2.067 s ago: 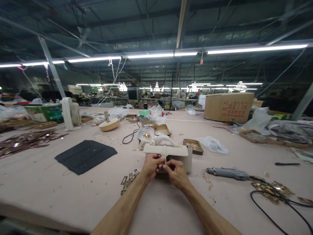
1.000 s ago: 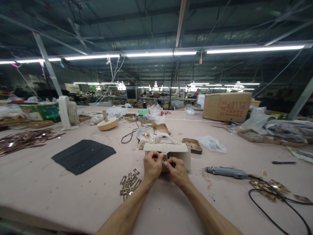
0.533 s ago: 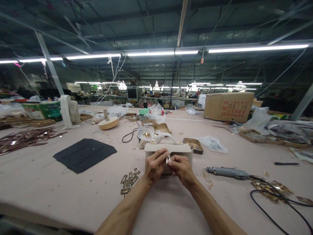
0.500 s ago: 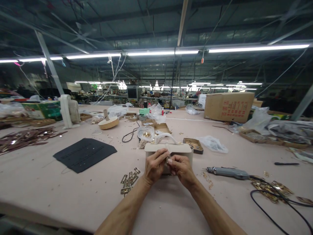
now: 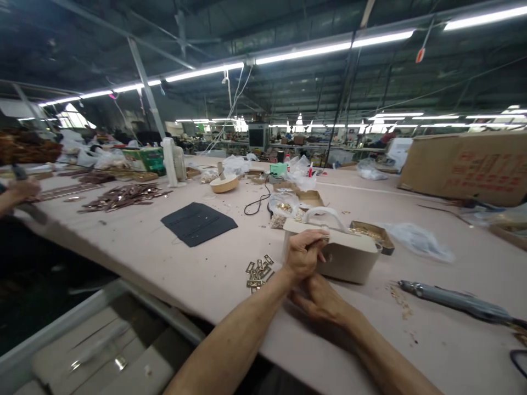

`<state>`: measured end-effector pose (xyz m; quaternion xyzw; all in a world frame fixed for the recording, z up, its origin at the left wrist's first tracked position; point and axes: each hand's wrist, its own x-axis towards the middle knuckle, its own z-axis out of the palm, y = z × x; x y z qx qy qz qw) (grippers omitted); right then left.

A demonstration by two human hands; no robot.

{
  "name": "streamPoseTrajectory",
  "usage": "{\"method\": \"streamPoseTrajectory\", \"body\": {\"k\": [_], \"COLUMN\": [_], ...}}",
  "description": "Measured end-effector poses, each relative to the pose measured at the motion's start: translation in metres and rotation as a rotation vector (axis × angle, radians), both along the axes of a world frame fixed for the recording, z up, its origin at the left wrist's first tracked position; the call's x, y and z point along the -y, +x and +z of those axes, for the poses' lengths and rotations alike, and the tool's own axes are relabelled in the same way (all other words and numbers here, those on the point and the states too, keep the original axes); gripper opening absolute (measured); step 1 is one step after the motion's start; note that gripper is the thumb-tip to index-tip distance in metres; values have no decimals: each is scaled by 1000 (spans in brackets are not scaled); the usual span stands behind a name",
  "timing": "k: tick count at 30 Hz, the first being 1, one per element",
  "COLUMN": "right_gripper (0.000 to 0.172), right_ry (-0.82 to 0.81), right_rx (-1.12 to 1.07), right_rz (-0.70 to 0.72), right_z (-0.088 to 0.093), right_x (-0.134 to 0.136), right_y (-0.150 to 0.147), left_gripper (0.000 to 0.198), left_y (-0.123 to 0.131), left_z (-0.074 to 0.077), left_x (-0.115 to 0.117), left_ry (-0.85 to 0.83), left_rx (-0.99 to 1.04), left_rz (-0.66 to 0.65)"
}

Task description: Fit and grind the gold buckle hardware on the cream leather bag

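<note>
A cream handbag (image 5: 349,260) with a raised top handle (image 5: 327,210) stands upright on the table. My left hand (image 5: 303,255) is closed at the front edge of its flap, and a bit of metal clasp (image 5: 325,237) shows at the fingertips. Below it, my right hand (image 5: 323,299) reaches leftward, low over the table and away from the bag's front. My left wrist partly covers its fingers, so what they hold, if anything, is hidden. Just left of both hands lies a small pile of rectangular metal frames (image 5: 257,272).
To the right lies a grey electric screwdriver (image 5: 453,299) beside scattered small gold pieces (image 5: 401,302). A tray of gold parts (image 5: 373,236) sits behind the bag. Black panel (image 5: 198,224) at left, carton (image 5: 465,167) at back right. Another person's hand (image 5: 22,189) shows far left; a bin (image 5: 24,348) stands below.
The view has swung left and tilted. My right hand has left the bag's clasp and dropped below my left hand, which stays at the flap. The bag now sits angled.
</note>
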<state>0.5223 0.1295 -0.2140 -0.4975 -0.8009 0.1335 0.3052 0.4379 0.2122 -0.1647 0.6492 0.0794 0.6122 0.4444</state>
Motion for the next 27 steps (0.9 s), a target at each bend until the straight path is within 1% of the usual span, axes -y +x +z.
{"method": "streamPoseTrajectory", "body": {"k": [1, 2, 3, 6, 10, 13, 16, 19, 22, 24, 27], "right_gripper": [56, 60, 61, 55, 47, 38, 29, 19, 9, 7, 10], "right_ry": [-8, -16, -16, 31, 90, 79, 76, 74, 42, 2, -88], "right_rx": [30, 76, 124, 225, 217, 146, 80, 77, 92, 97, 93], "right_rz": [42, 94, 147, 279, 362, 342, 296, 256, 176, 141, 116], "right_z": [-3, -5, -6, -4, 5, 9, 9, 7, 8, 12, 17], "right_x": [-1, -3, -4, -11, -14, -15, -16, -16, -13, -11, -8], "right_y": [-6, -11, -16, -29, -36, -35, -34, -33, -30, -27, -21], "left_gripper": [24, 24, 25, 28, 31, 31, 31, 29, 29, 30, 32], "left_y": [0, 0, 0, 0, -2, -3, -5, -5, -6, -6, -7], "left_z": [0, 1, 1, 2, 3, 5, 9, 12, 14, 14, 15], "left_x": [0, 1, 2, 5, 8, 7, 5, 4, 4, 3, 3], "left_ry": [25, 48, 67, 88, 46, -34, -114, -159, -190, -212, -224], "left_rx": [0, -5, -14, -65, -137, -143, -123, -116, -127, -135, -141], "left_rz": [10, 22, 32, 54, 72, 49, 47, 53, 49, 52, 54]}}
